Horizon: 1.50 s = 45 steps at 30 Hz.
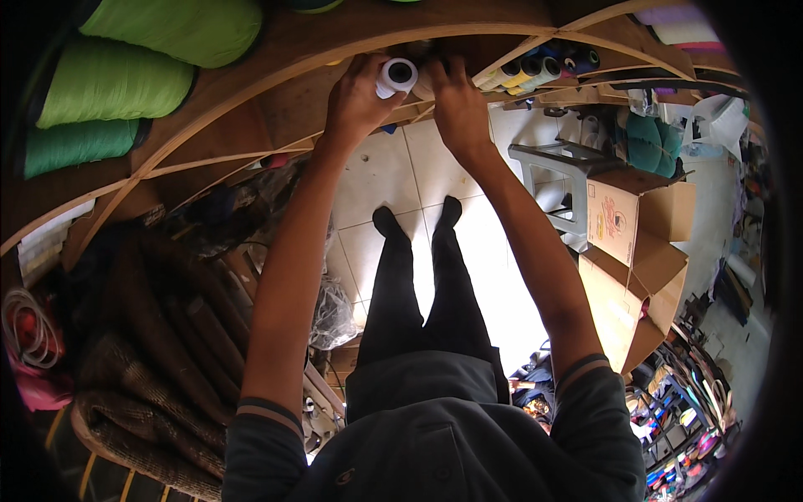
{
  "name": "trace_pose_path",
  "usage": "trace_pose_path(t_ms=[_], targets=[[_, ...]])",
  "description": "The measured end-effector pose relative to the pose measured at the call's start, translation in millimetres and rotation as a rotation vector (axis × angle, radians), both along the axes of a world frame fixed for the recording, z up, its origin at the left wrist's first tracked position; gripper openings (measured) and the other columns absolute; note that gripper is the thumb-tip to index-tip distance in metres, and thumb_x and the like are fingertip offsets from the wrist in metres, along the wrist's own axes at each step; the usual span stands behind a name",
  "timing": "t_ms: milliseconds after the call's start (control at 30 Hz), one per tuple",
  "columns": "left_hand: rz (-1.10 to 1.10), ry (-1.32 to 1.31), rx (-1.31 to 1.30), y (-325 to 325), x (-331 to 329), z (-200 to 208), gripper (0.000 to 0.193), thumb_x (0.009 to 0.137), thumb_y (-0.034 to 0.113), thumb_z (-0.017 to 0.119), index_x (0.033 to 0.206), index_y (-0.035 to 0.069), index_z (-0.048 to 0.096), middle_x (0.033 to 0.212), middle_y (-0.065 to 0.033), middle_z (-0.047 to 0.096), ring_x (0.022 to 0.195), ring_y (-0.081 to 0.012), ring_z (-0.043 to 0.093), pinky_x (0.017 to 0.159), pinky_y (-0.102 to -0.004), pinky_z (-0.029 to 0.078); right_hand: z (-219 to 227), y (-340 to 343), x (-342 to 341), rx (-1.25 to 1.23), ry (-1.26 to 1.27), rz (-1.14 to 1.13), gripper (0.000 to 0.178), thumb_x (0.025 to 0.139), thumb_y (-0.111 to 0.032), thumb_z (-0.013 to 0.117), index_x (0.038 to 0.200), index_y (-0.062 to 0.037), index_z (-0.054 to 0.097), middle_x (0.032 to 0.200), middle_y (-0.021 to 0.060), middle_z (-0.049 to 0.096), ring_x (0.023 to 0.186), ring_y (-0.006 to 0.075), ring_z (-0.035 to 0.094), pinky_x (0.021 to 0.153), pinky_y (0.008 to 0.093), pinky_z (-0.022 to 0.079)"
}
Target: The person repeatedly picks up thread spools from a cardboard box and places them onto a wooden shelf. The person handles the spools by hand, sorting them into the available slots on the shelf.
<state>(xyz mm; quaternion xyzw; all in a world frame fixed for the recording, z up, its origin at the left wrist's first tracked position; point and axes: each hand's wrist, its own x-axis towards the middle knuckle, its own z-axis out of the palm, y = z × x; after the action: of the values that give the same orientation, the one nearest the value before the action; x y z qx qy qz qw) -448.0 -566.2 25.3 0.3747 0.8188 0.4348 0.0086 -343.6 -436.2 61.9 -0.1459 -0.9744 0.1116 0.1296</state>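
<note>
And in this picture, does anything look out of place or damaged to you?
Nothing looks clearly damaged or spilled. The crumpled clear plastic left of the legs looks untidy, perhaps discarded, and the cardboard box near the grey stool stands open.

White spool (386, 85) partly covered by left hand (355, 102). Grip of right hand (459, 109) obscured. Lime cone (188, 29) cropped by upper edge.
</note>
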Motion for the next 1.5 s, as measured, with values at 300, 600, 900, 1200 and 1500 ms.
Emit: trace_pose_path(t_ms=[300, 600, 900, 1200, 1500], targets=[[0.062, -0.120, 0.050, 0, 5, -1, 0.050, 0.062, 0.010, 0.082, 0.107, 0.005, 0.062, 0.096, -0.0111, 0.062, 0.070, -0.0190, 0.063, 0.063, -0.0298, 0.053, -12, -4, -1, -0.009, 0.140, 0.000, 0.055, 0.070, 0.008, 0.057, 0.122, -0.0053, 0.049, 0.117, 0.0172, 0.049, 0.099, 0.0344, 0.058, 0.079, 0.0400, 0.053], [0.074, -0.171, 0.088, 3, 18, -9, 0.054, 0.065, 0.008, 0.081, 0.113, 0.002, 0.057, 0.103, -0.0130, 0.059, 0.075, -0.0199, 0.064, 0.066, -0.0294, 0.057, -16, -2, 8, -0.106, 0.155, 0.045, 0.058, 0.074, 0.006, 0.057, 0.130, -0.0067, 0.045, 0.136, 0.0205, 0.038, 0.104, 0.0370, 0.056, 0.082, 0.0422, 0.052], [0.146, -0.269, 0.016, 8, 27, -49, 0.054, 0.065, 0.010, 0.081, 0.110, 0.000, 0.053, 0.101, -0.0163, 0.054, 0.083, -0.0301, 0.060, 0.069, -0.0364, 0.052, -3, -4, 82, -0.475, -0.019, 0.079, 0.052, 0.079, 0.001, 0.057, 0.129, -0.0072, 0.044, 0.140, 0.0200, 0.033, 0.103, 0.0367, 0.057, 0.082, 0.0441, 0.052], [0.242, -0.127, 0.099, 25, 37, -59, 0.065, 0.062, 0.016, 0.086, 0.115, -0.001, 0.051, 0.105, -0.0147, 0.056, 0.097, -0.0276, 0.058, 0.083, -0.0389, 0.049, -65, -10, 189, -0.655, -0.141, -0.087, 0.039, 0.082, -0.001, 0.058, 0.121, -0.0030, 0.051, 0.123, 0.0178, 0.051, 0.096, 0.0353, 0.061, 0.079, 0.0408, 0.052], [0.302, -0.164, 0.193, 34, 34, -74, 0.063, 0.063, 0.015, 0.086, 0.112, -0.002, 0.052, 0.109, -0.0144, 0.059, 0.099, -0.0252, 0.060, 0.086, -0.0378, 0.048, -82, -23, 53, -0.681, 0.321, -0.150, 0.046, 0.080, 0.000, 0.058, 0.125, 0.0009, 0.045, 0.126, 0.0216, 0.049, 0.109, 0.0401, 0.054, 0.089, 0.0433, 0.047]])
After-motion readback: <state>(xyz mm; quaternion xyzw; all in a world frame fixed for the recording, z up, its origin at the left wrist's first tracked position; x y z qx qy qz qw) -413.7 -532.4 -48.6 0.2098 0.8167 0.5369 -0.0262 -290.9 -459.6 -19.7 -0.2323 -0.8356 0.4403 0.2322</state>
